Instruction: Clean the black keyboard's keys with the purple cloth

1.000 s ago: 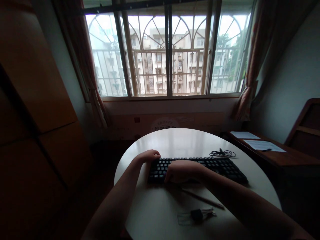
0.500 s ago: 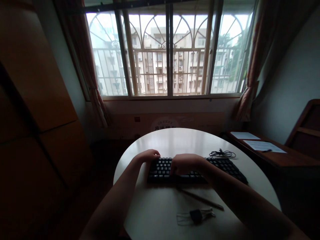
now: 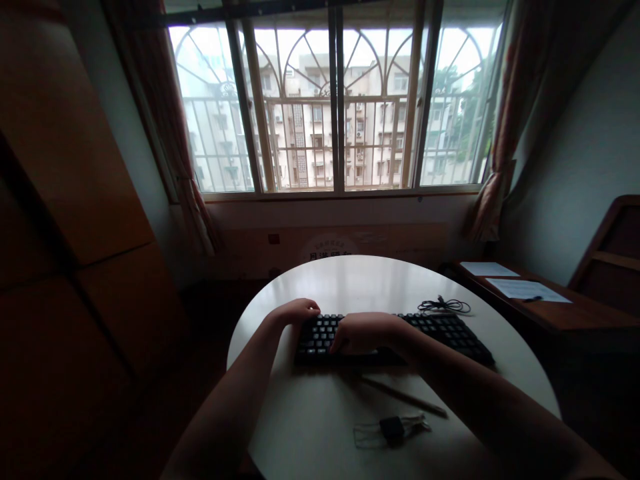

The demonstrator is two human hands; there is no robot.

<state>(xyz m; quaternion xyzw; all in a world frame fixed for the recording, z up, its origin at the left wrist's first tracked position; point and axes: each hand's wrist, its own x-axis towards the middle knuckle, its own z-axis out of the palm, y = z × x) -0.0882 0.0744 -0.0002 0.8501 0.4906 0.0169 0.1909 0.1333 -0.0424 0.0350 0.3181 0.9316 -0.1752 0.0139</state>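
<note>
Round white table (image 3: 350,280) under a barred window (image 3: 335,107). Both hands on the keyboard (image 3: 440,330): left hand (image 3: 295,312) curled at its corner, right hand (image 3: 367,333) spread over keys. Pencil (image 3: 403,397), keys (image 3: 393,430) and cable (image 3: 444,306) nearby.

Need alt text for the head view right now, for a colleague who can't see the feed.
Both hands rest on a black keyboard on a round white table: the left hand at its far left corner, the right hand over the keys. A pencil and a small dark clip lie nearer the person, a coiled cable behind the keyboard, below a barred window.
</note>
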